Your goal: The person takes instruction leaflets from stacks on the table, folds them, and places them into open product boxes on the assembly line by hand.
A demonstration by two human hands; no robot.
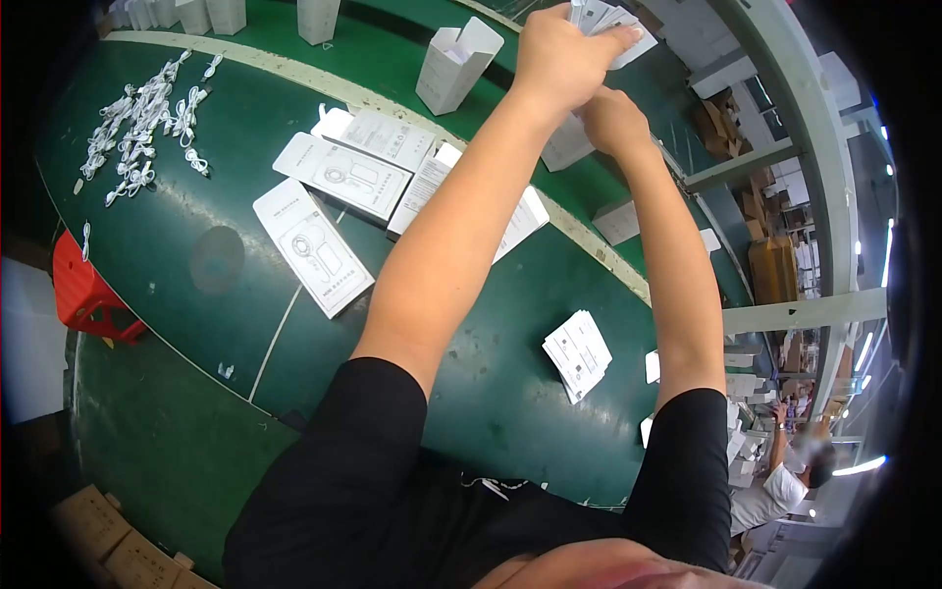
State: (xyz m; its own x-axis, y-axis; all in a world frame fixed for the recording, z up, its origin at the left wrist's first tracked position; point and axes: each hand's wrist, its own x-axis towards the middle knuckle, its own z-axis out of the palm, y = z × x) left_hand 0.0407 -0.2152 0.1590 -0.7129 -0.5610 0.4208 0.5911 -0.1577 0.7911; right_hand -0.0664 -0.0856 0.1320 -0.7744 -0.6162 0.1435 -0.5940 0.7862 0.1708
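My left hand [561, 59] reaches to the far side of the table, closed around a fanned stack of white printed cards [628, 44]. Just below its wrist is my right hand [616, 122], its fingers curled and partly hidden; what they hold, if anything, I cannot make out. A white box [566, 144] stands beside the right hand, partly covered by my left forearm. Another open white box [457, 64] is upright to the left of my hands. Nearer me, a stack of white printed cards [578, 353] lies on the green table [510, 412].
Printed white boxes [316, 247] lie in a group left of my arm. Coiled white cables [147, 123] are heaped at the table's left. More white boxes [317, 20] line the green strip beyond. A red stool [83, 290], metal frame [805, 314] and another person [780, 486] are nearby.
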